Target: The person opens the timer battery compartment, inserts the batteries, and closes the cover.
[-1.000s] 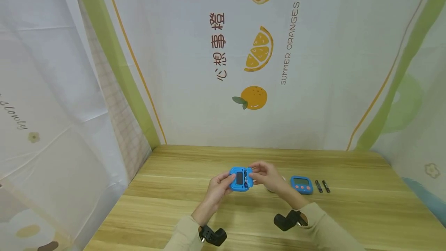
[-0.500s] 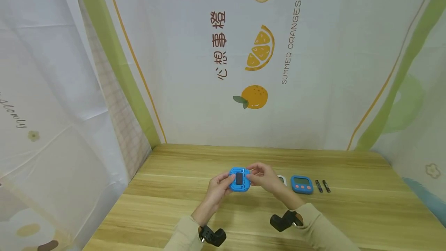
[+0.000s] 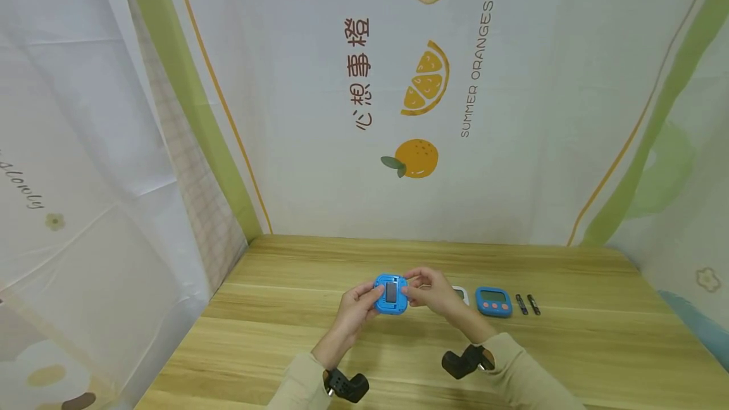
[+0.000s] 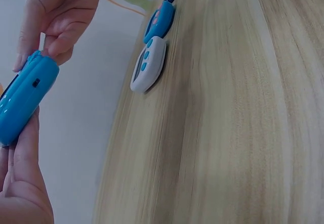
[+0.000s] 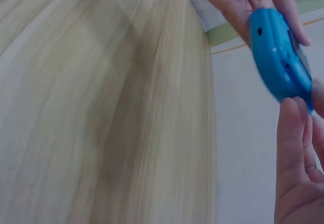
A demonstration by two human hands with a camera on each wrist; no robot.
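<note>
A blue digital timer (image 3: 391,293) is held up above the table, its back with a dark rectangle turned towards me. My left hand (image 3: 356,310) grips its left side, thumb on the back. At the right edge my right hand (image 3: 431,291) pinches the timer, thumb on the battery cover side. The cover lies down flush in the head view, and no batteries show inside. In the left wrist view the timer (image 4: 28,95) is seen from its side, between both hands. The right wrist view shows the fingertips of my right hand (image 5: 298,153) at the timer's (image 5: 278,57) lower end.
On the wooden table (image 3: 285,334), a white timer (image 3: 461,295) lies partly behind my right hand. Right of it is another blue timer (image 3: 493,302) with orange buttons, then two small batteries (image 3: 527,304). A printed cloth (image 3: 319,195) hangs at the table's back.
The battery cover, standing open a second ago with batteries showing, has swung down onto the timer's back. My right hand moved slightly left with it, uncovering part of the white timer.
</note>
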